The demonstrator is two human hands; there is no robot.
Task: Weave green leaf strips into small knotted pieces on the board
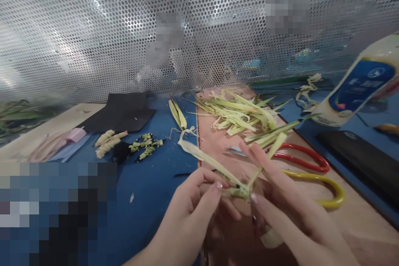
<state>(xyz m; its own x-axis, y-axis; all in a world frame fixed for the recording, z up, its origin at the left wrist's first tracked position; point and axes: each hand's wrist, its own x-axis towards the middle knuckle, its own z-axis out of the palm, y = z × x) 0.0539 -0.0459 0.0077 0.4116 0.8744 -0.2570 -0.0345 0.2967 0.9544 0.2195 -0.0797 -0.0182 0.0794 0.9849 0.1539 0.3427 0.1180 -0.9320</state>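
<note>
Leaf strips (243,191) between hands, pinched in left hand (193,203), beside right hand (294,210).

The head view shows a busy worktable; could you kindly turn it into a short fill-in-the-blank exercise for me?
The scissors have one red handle and one ____ handle.
The bottle wears a ____ label.
The left hand pinches the leaf bundle between its fingers and ____.
In the picture, the leaf pile lies to the ____ of the dark sheet.
Missing words: yellow; blue; thumb; right.
</note>
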